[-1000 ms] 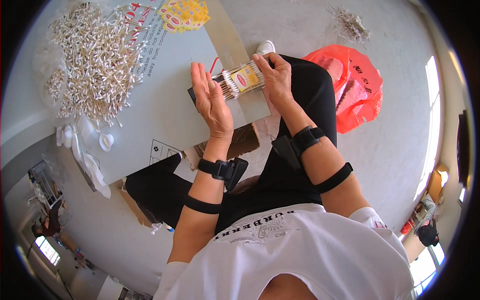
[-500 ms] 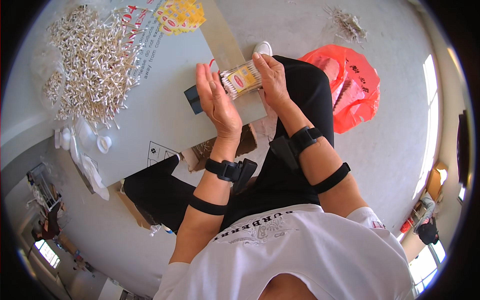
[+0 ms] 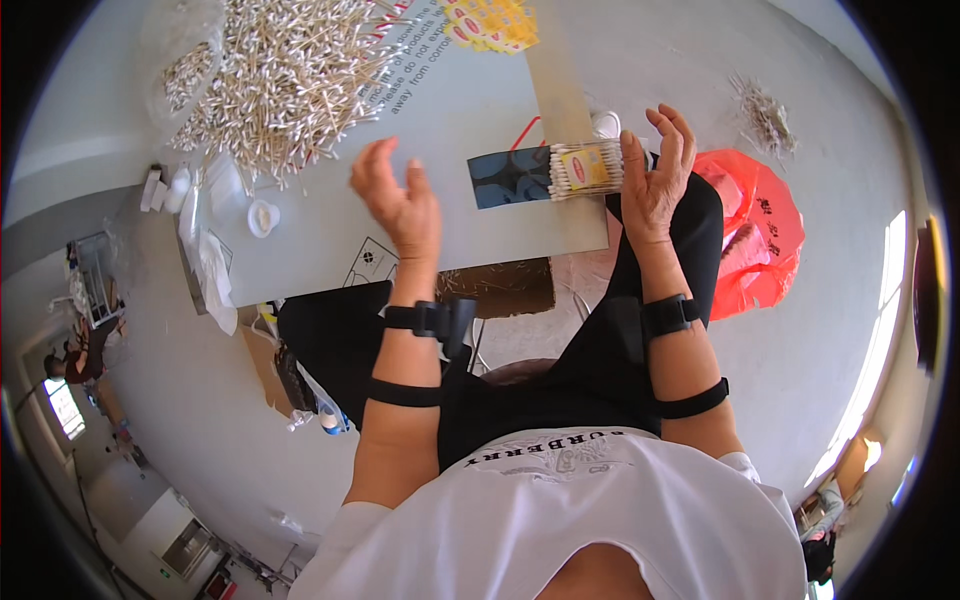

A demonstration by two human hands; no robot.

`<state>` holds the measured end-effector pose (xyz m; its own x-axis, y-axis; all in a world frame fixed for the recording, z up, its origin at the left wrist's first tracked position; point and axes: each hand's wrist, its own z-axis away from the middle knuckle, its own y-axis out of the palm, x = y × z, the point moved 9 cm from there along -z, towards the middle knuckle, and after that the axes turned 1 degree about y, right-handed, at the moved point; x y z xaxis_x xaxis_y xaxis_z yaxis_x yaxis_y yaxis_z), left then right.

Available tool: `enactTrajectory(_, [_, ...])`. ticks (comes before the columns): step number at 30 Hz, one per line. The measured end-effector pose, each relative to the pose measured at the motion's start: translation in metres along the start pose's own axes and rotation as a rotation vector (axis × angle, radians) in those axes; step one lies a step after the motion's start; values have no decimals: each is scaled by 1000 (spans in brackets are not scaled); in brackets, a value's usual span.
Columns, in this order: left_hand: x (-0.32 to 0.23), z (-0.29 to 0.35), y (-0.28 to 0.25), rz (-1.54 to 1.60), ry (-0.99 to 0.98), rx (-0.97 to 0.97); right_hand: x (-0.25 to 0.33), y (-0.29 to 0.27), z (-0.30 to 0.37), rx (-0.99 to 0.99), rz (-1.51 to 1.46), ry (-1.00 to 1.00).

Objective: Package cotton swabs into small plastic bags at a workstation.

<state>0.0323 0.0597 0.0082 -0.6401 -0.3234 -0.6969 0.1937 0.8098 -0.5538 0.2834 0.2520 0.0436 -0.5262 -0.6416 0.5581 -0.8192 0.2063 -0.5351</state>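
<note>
A pack of cotton swabs [image 3: 592,168] with a yellow label lies at the right edge of the table, against the right end of a dark glossy strip [image 3: 508,177]. My right hand [image 3: 655,190] is just right of the pack, palm up with fingers apart. Its thumb is beside the pack's end; whether it touches cannot be made out. Over the table, well left of the strip, my left hand [image 3: 402,205] is raised and empty, fingers spread. A large heap of loose cotton swabs [image 3: 290,80] covers the far left of the table.
Yellow printed cards [image 3: 492,22] lie at the table's far edge. A small white round container [image 3: 263,217] stands near the heap. An open cardboard box [image 3: 500,287] is below the table's near edge. Right of my leg, a red plastic bag [image 3: 765,270] rests on the floor.
The swab pack has left my hands and now lies at the table's right edge by the dark strip. My hands have moved apart, the left one leftward. The view has shifted.
</note>
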Motion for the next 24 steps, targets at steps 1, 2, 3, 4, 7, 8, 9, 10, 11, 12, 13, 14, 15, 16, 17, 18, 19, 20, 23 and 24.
enactTrajectory(1, [16,-10,-16,-128,0,-37,6,0,0,1,-5,-7])
enactTrajectory(2, [33,-19,-33,-260,-3,-77,9,15,2,131,-178,43])
enactTrajectory(3, [52,-29,-54,-370,47,-148,23,33,4,266,-363,89])
enactTrajectory(4, [62,-41,-57,-381,39,-106,36,48,9,375,-457,169])
enactTrajectory(7, [84,-58,-53,-389,6,-56,87,103,17,616,-577,146])
enactTrajectory(8, [89,-59,-50,-376,-10,-34,107,117,15,604,-551,33])
enactTrajectory(9, [90,-57,-47,-372,-15,-36,122,133,15,590,-514,-73])
enactTrajectory(10, [82,-54,-44,-391,18,-74,131,147,10,589,-507,-79])
enactTrajectory(11, [74,-52,-42,-412,50,-112,147,159,7,579,-458,-166])
enactTrajectory(12, [70,-49,-46,-407,75,-138,164,172,7,571,-420,-251])
enactTrajectory(13, [62,-49,-45,-401,72,-138,172,183,6,573,-414,-253])
enactTrajectory(14, [50,-49,-37,-382,144,-77,174,197,7,601,-278,-234])
enactTrajectory(15, [43,-48,-34,-372,214,-23,178,210,8,630,-153,-221])
enactTrajectory(16, [45,-48,-24,-429,207,99,183,217,6,628,-90,-253])
enactTrajectory(17, [44,-50,-24,-429,201,95,188,225,5,632,-90,-259])
enactTrajectory(18, [47,-48,-15,-516,197,171,190,233,6,639,-58,-263])
enactTrajectory(19, [50,-48,-7,-601,193,249,190,238,8,645,-24,-267])
enactTrajectory(20, [54,-50,-4,-592,167,282,189,241,10,652,-21,-273])
enactTrajectory(23, [59,-52,-4,-613,128,287,192,238,15,663,-26,-404])
enactTrajectory(24, [60,-52,-3,-608,124,285,186,236,17,691,-35,-390])
